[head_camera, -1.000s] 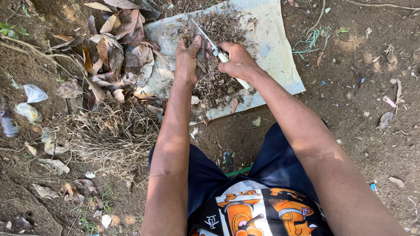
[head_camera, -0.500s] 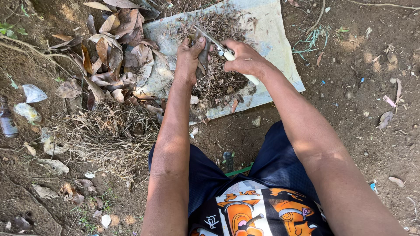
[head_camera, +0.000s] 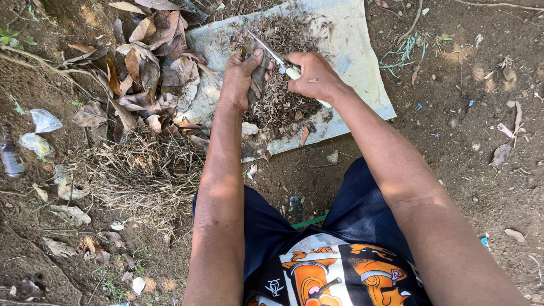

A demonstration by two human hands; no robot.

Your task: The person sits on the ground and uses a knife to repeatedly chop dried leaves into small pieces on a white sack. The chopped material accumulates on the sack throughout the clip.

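Brown dry leaves (head_camera: 258, 76) are pinched in the left hand (head_camera: 241, 73) at upper centre, over a pale sheet (head_camera: 362, 73) on the soil. Right hand (head_camera: 314, 76) is clenched on a knife (head_camera: 277, 59). Leaf litter (head_camera: 141, 68) crowds the sheet's left edge; chopped debris (head_camera: 283, 107) covers its middle.

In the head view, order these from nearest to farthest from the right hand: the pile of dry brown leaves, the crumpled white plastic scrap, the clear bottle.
From the right hand:
1. Pile of dry brown leaves, left of the pale sheet.
2. Crumpled white plastic scrap, farther left on the soil.
3. Clear bottle, at the left edge.
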